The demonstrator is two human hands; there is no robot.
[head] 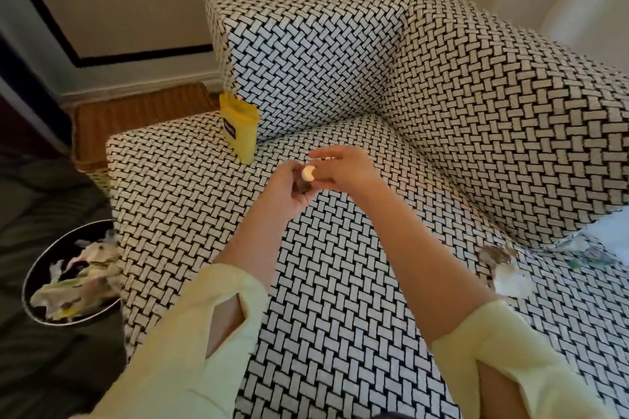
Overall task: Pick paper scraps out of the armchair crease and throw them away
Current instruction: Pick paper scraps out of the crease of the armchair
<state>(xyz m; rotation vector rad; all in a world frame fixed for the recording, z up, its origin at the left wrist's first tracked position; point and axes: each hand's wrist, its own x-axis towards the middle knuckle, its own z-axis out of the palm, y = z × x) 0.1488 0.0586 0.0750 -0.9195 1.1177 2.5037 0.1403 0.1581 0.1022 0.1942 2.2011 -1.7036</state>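
Observation:
Both hands meet above the middle of the armchair seat (326, 282), which has a black-and-white woven pattern. My left hand (289, 190) cups small paper scraps (307, 177), a pale one on top of a brown one. My right hand (343, 168) touches the pale scrap with its thumb and fingers. A crumpled brown and white scrap (503, 269) lies on the seat at the right. More scraps (585, 253) sit in the crease under the right armrest. A yellow pouch (240, 127) stands in the crease by the far armrest.
A round black bin (37, 269) holding crumpled paper stands on the floor left of the seat. A wicker basket (136, 116) sits behind the seat's far left corner. A dark cushion-like shape (44, 190) lies at the left edge.

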